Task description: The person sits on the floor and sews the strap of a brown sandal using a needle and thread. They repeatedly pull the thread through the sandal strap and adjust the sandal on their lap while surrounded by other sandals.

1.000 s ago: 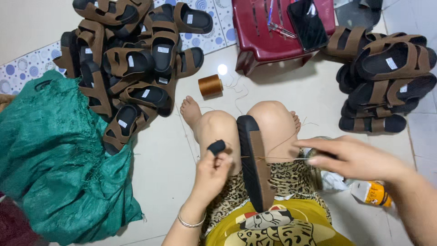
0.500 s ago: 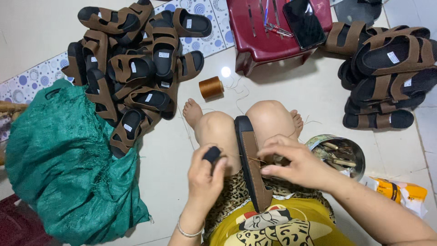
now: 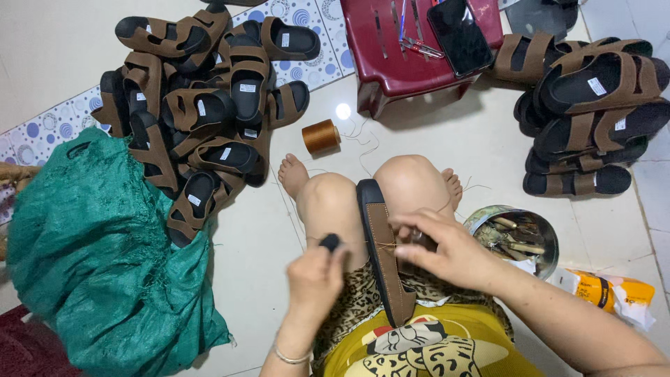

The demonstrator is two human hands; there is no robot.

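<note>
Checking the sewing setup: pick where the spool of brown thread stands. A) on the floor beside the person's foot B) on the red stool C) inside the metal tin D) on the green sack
A: the spool of brown thread stands on the floor just beyond the foot.

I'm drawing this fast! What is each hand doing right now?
Left hand: closed on a small black tool.
Right hand: fingers curled against the brown sandal clamped between the knees; what they pinch cannot be told.
</note>
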